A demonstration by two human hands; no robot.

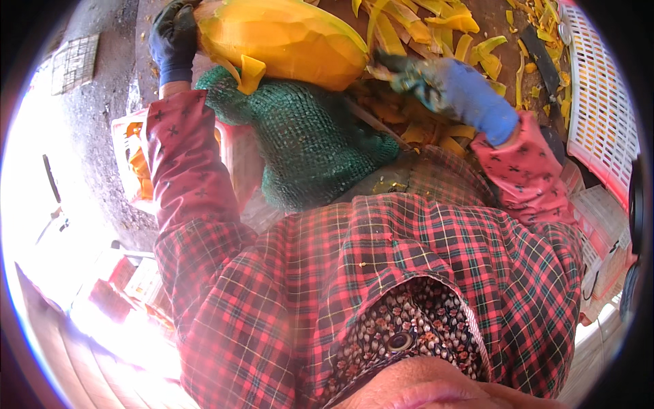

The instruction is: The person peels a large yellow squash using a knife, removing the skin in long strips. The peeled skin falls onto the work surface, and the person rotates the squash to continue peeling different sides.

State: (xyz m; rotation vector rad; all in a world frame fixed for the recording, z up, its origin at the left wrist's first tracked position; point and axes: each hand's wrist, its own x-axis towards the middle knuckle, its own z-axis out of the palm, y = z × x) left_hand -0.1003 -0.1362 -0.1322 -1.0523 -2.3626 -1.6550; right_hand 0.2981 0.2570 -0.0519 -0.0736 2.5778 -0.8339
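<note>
A large, mostly peeled yellow-orange squash (pixel 286 41) lies across the top of the view, with a strip of peel (pixel 252 74) hanging from its near side. My left hand (pixel 176 38), in a dark blue glove, grips the squash's left end. Close to its right end is my right hand (pixel 449 92), in a blue glove with darker, soiled fingers. Motion blurs those fingers, so I cannot tell whether they hold a tool. Beneath the squash, a green mesh net (pixel 317 138) is bunched up towards my body.
Yellow peel strips (pixel 409 25) litter the brown surface beyond my right hand. A dark flat strip (pixel 541 61) lies among scraps, beside a white perforated plastic basket (pixel 603 97) with a red rim. Left of me, a crate (pixel 120 163) holds orange pieces.
</note>
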